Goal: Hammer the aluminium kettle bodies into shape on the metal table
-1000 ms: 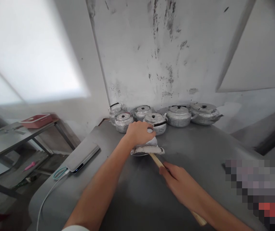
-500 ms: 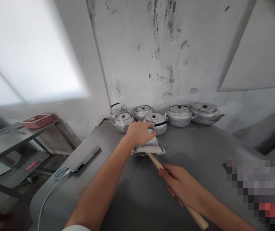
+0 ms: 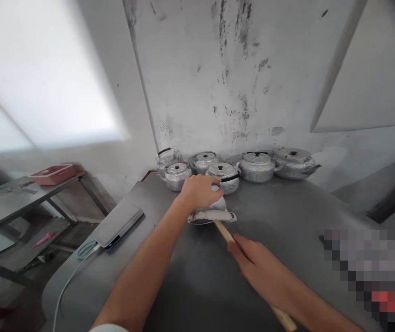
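My left hand (image 3: 199,191) is closed over the top of a small aluminium kettle (image 3: 214,205) that sits on the grey metal table (image 3: 287,216). A pale rough band (image 3: 209,215) runs round the kettle's lower edge. My right hand (image 3: 256,267) grips a wooden stick (image 3: 225,232) whose far end meets that lower edge; its near end shows past my wrist at the frame's bottom. Several finished aluminium kettles (image 3: 256,166) stand in a row against the stained wall behind.
A flat grey device (image 3: 118,226) with a white cable (image 3: 66,283) lies at the table's left edge. A second table (image 3: 14,198) with a red tray (image 3: 50,173) stands further left. A pixelated patch (image 3: 370,272) covers the table's right side.
My right hand shifted slightly along the stick, back and forth by a small amount. My left hand and the kettle stayed in place.
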`<state>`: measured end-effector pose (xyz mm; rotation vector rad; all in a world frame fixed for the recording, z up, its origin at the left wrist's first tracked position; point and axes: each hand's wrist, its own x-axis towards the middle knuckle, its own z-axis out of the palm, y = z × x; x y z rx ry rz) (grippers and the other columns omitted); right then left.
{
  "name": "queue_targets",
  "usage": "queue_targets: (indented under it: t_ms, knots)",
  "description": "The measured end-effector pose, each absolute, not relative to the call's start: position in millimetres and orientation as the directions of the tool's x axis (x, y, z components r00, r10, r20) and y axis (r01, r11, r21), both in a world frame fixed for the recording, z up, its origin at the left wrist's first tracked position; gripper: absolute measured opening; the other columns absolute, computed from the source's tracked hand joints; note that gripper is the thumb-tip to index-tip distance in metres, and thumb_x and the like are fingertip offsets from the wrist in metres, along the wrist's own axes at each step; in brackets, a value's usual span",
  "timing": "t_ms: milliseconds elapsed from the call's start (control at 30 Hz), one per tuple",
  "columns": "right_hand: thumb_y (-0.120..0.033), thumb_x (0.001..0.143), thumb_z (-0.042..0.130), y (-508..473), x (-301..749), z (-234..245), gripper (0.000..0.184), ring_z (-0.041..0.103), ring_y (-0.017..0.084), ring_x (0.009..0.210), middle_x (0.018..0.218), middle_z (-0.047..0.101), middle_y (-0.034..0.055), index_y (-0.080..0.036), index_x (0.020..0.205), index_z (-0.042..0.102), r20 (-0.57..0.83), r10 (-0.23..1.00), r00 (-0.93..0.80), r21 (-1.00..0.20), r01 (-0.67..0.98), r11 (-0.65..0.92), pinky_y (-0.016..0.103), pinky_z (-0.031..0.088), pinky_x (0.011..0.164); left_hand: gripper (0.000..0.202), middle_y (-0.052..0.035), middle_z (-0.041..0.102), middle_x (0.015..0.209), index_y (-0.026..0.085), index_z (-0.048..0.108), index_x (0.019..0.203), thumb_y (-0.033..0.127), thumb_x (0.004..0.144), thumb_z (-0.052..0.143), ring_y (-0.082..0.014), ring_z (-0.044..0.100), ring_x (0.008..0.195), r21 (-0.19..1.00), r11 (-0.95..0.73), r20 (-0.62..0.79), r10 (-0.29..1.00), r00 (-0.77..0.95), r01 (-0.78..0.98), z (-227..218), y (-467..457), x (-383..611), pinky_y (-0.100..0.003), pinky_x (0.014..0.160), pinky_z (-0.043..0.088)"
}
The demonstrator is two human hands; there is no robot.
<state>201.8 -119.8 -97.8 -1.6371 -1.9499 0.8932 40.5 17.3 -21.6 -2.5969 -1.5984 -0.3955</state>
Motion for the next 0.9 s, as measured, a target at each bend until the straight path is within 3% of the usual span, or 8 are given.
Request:
queue_targets:
  t_ms: [333,500,900]
  knots:
    - [-0.036,0.104,0.036,-116.3,203.2,-96.4,0.038,0.058,0.017,0.063,0.067,0.062,0.0031,-0.022,0.072,0.050,-0.096,0.967,-0.237,-0.653,0.748,0.119,0.028,0.031,0.059,0.042,-0.0019,0.078,0.110,0.035,0.075,0.118,0.055,0.092,0.049,-0.0307,0.070,0.102,0.088,-0.482,0.252,0.857,0.449,0.872,-22.2,18.8,38.5,-0.042,0.091,0.053]
    - [-0.036,0.104,0.035,-118.6,201.3,-94.5,0.036,0.055,0.016,0.058,0.061,0.056,-0.0007,-0.023,0.073,0.048,-0.046,0.980,-0.195,-0.677,0.728,0.113,0.028,0.029,0.057,0.043,-0.0026,0.077,0.112,0.035,0.074,0.121,0.054,0.092,0.050,-0.0317,0.069,0.105,0.082,-0.469,0.244,0.865,0.438,0.880,-21.8,18.3,38.9,-0.044,0.093,0.053]
    - [-0.039,0.104,0.037,-114.7,204.5,-96.8,0.040,0.057,0.018,0.063,0.070,0.065,0.0040,-0.022,0.072,0.052,-0.060,0.973,-0.225,-0.640,0.756,0.135,0.030,0.029,0.060,0.041,-0.0032,0.077,0.113,0.036,0.075,0.120,0.053,0.092,0.051,-0.0312,0.069,0.107,0.081,-0.455,0.241,0.872,0.425,0.887,-19.4,15.3,40.0,-0.043,0.094,0.052]
